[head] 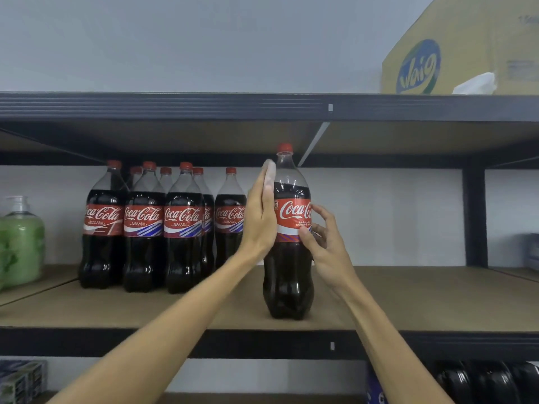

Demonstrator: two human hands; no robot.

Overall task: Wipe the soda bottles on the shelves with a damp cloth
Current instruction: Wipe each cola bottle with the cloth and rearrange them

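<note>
Pale cloth is pressed under the flat left hand, fingers straight, against the upper left side of an upright soda bottle. Right hand curls round its label, thumb in front. It stands alone near the front of the brown shelf; other bottles are grouped to the left.

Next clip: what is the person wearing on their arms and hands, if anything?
The left hand and right hand are bare: no gloves, rings, watch or bracelet visible. Both forearms are uncovered, with no sleeves in view.
</note>
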